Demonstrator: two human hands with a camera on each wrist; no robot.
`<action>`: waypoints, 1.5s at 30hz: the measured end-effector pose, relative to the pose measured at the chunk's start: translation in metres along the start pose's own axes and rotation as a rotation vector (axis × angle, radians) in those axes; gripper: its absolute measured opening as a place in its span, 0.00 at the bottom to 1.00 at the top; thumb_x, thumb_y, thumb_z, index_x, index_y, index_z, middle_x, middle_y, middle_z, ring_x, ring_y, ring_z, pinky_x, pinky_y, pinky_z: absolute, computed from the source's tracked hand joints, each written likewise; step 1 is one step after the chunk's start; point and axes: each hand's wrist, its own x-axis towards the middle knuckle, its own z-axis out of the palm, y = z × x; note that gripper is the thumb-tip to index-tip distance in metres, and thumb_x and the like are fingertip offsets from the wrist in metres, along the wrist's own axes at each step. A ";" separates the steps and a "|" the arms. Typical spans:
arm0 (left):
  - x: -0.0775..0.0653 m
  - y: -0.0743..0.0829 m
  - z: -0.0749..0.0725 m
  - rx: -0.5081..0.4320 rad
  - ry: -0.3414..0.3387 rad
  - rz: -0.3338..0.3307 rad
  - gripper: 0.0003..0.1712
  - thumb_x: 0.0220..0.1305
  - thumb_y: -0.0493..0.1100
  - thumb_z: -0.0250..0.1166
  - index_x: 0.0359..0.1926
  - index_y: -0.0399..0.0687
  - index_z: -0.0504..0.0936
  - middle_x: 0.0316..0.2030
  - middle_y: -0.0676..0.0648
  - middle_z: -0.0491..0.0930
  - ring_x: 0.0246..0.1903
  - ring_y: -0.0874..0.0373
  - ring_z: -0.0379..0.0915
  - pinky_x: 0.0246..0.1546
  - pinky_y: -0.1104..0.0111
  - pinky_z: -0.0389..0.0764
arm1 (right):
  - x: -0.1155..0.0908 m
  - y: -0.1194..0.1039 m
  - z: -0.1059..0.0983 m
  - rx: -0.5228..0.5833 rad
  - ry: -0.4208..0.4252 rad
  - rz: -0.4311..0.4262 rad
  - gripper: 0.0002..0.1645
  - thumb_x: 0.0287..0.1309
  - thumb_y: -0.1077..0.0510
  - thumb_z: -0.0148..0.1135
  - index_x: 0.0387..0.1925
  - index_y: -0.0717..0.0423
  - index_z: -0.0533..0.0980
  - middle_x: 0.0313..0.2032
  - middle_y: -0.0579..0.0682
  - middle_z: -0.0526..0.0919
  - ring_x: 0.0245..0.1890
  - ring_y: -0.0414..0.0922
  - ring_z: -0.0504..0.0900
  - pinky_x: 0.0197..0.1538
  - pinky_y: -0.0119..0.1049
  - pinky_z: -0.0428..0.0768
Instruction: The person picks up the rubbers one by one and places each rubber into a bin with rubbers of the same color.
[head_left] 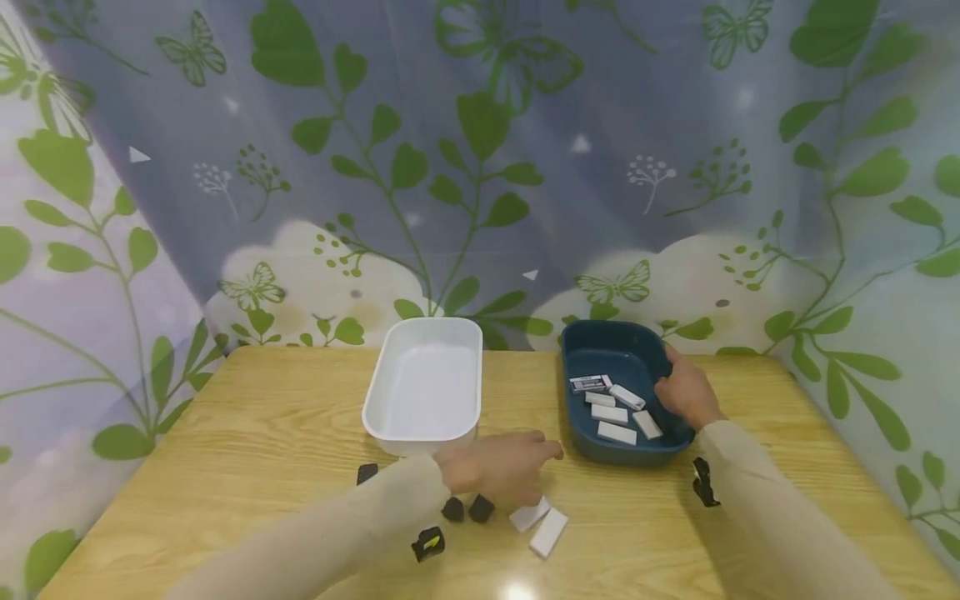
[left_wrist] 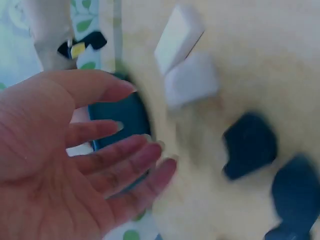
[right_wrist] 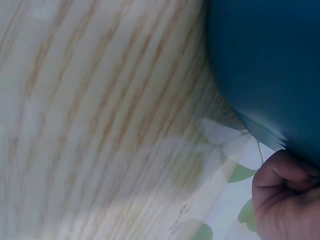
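My left hand point(head_left: 497, 468) hovers over the table in front of the two basins, palm down with nothing in it. In the left wrist view its fingers point(left_wrist: 132, 165) are loosely spread. Below it lie two white eraser-like blocks point(head_left: 549, 533), one leaning against the other in the left wrist view point(left_wrist: 192, 82). Two dark lumps point(head_left: 482, 508) lie to their left. My right hand point(head_left: 686, 390) grips the right rim of a dark blue basin point(head_left: 611, 340), its fingers curled over the edge. Several white blocks point(head_left: 617, 432) lie inside that basin, one with a dark printed sleeve.
A white basin point(head_left: 435, 383) stands left of the blue one, near the back of the wooden table point(head_left: 285, 417). Behind the table hangs a curtain point(head_left: 570, 200) printed with leaves and butterflies. Black straps point(head_left: 705, 482) sit on both sleeves.
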 end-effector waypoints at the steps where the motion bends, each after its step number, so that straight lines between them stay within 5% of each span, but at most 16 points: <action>1: -0.002 0.002 0.004 0.001 -0.023 -0.001 0.28 0.59 0.42 0.62 0.62 0.51 0.70 0.51 0.49 0.72 0.39 0.62 0.72 0.40 0.71 0.74 | 0.000 0.001 0.000 0.000 -0.003 0.005 0.39 0.57 0.66 0.43 0.70 0.70 0.47 0.62 0.76 0.60 0.59 0.70 0.64 0.55 0.62 0.66; 10: -0.011 0.003 0.030 -0.055 0.027 0.014 0.26 0.55 0.36 0.64 0.56 0.53 0.75 0.41 0.53 0.72 0.32 0.65 0.67 0.35 0.75 0.71 | 0.000 0.001 -0.001 0.011 -0.011 0.019 0.39 0.58 0.66 0.42 0.71 0.69 0.47 0.63 0.76 0.59 0.59 0.71 0.64 0.55 0.62 0.66; 21: -0.013 0.004 0.035 -0.068 0.025 0.064 0.27 0.44 0.35 0.70 0.50 0.52 0.79 0.38 0.55 0.69 0.32 0.67 0.65 0.36 0.77 0.70 | 0.000 0.002 0.001 0.017 -0.014 0.020 0.40 0.57 0.66 0.42 0.71 0.69 0.46 0.63 0.75 0.59 0.58 0.70 0.65 0.53 0.60 0.69; 30: -0.007 0.024 0.042 0.003 0.135 -0.112 0.18 0.46 0.35 0.69 0.41 0.52 0.82 0.30 0.53 0.72 0.27 0.63 0.66 0.27 0.74 0.70 | -0.001 0.001 0.001 0.027 -0.007 0.032 0.40 0.57 0.67 0.41 0.71 0.69 0.46 0.64 0.75 0.58 0.57 0.68 0.67 0.52 0.58 0.70; 35: -0.002 0.017 0.025 -0.051 0.150 -0.117 0.19 0.47 0.34 0.69 0.43 0.51 0.81 0.33 0.53 0.75 0.31 0.62 0.69 0.31 0.72 0.72 | -0.002 0.003 0.002 0.041 -0.006 0.039 0.39 0.58 0.67 0.41 0.71 0.69 0.46 0.64 0.75 0.57 0.59 0.69 0.64 0.54 0.59 0.69; 42: 0.020 0.007 -0.028 -0.039 0.372 -0.049 0.20 0.48 0.32 0.68 0.45 0.47 0.80 0.39 0.47 0.78 0.37 0.56 0.73 0.37 0.66 0.75 | -0.002 0.000 -0.002 0.034 0.012 0.036 0.39 0.57 0.67 0.43 0.70 0.69 0.48 0.63 0.74 0.60 0.59 0.69 0.65 0.55 0.60 0.68; 45: 0.039 0.005 -0.045 -0.007 0.403 0.007 0.19 0.52 0.32 0.67 0.47 0.47 0.79 0.42 0.48 0.78 0.40 0.56 0.73 0.41 0.66 0.75 | -0.001 0.000 0.000 0.040 0.010 0.028 0.39 0.56 0.68 0.43 0.70 0.70 0.48 0.63 0.74 0.59 0.59 0.69 0.65 0.55 0.59 0.68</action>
